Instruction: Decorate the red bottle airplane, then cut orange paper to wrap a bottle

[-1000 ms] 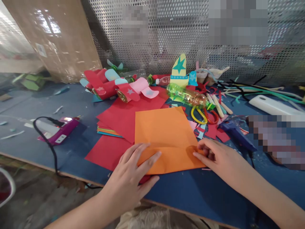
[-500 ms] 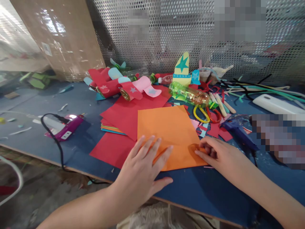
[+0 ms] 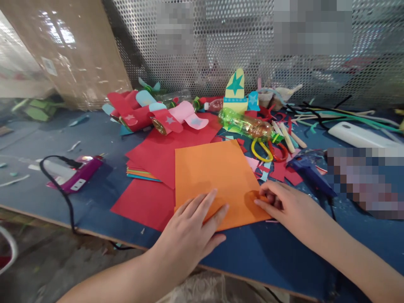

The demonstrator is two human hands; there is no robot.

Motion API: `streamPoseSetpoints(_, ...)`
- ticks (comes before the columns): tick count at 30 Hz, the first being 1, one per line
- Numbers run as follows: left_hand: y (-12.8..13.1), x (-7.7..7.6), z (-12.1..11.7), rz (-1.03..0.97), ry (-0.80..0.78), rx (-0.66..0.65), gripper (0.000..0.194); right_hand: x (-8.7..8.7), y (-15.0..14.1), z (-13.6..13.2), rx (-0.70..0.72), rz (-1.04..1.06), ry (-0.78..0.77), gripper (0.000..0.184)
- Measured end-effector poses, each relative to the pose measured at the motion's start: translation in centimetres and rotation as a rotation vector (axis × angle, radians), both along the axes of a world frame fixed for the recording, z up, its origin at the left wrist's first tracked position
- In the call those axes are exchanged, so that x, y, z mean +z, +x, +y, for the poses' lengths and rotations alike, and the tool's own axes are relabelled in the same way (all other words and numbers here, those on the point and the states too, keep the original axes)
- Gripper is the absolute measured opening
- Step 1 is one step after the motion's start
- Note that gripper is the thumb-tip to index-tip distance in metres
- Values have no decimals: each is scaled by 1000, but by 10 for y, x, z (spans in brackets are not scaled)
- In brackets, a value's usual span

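An orange sheet of paper [image 3: 214, 176] lies on red sheets [image 3: 164, 155] on the blue table [image 3: 284, 252]. My left hand [image 3: 192, 229] rests flat on the orange sheet's near edge, fingers stretched out and pressing it down. My right hand [image 3: 284, 204] is at the sheet's near right corner, fingers curled and pinching the paper's edge, where a small curl of paper stands up.
A purple device [image 3: 77, 174] with a black cable lies at the left. A blue glue gun [image 3: 311, 172], scissors with yellow and red handles [image 3: 268, 151], a green plastic bottle [image 3: 246, 124], paper crafts [image 3: 158, 113] and strips crowd the back. Perforated metal sheet stands behind.
My left hand slid along the sheet's near edge toward the right, staying flat on the paper. My right hand stayed at the near right corner. The camera shifted slightly.
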State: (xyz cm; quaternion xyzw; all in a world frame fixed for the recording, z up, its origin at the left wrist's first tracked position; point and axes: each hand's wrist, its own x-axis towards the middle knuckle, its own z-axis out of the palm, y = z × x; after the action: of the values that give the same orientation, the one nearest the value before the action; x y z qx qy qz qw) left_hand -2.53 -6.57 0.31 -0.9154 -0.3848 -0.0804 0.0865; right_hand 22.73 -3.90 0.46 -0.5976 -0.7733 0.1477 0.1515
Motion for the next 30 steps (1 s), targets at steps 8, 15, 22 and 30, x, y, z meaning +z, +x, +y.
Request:
streamPoseSetpoints(8, -18, 1, -5, 79, -109, -172, 56, 1, 0, -2, -2, -6, -38, 8)
streamPoseSetpoints(15, -24, 7, -8, 97, -167, -228, 62, 1, 1, -2, -1, -19, -53, 9)
streamPoseSetpoints(22, -27, 4, -10, 61, -262, -240, 67, -2, 2, -2, 31, -18, 24, 5)
streamPoseSetpoints(30, -27, 0, -10, 0, -337, -221, 71, 15, -4, -8, 214, 8, 541, 10)
